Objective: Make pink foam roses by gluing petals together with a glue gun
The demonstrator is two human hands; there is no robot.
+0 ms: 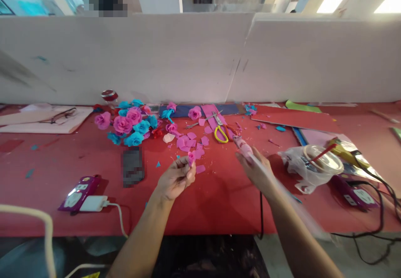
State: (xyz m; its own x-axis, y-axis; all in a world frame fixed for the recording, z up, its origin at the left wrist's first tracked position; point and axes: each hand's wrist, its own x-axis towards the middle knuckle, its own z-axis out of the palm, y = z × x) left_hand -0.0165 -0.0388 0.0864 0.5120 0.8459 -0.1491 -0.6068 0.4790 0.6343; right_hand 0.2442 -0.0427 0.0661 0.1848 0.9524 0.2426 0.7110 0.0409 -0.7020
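My left hand (174, 179) is closed in a pinch on a small pink paper flower (191, 157), held just above the red table (219, 202). My right hand (256, 167) is wrapped round a pink glue gun (242, 145) whose tip points up and left, toward loose pink paper petals (191, 141). A black cord (261, 215) runs from the gun down over the table's front edge. Beyond the petals lie yellow-handled scissors (220, 131) and a cluster of finished pink and blue paper roses (130, 123).
A purple power strip (79, 191) with a white charger (94, 203) sits front left, beside a blurred dark object (133, 167). At right are a plastic bag with a tape roll (316, 163), another power strip (354, 194) and cables. Glasses (59, 115) rest on papers far left. A white partition (200, 56) backs the table.
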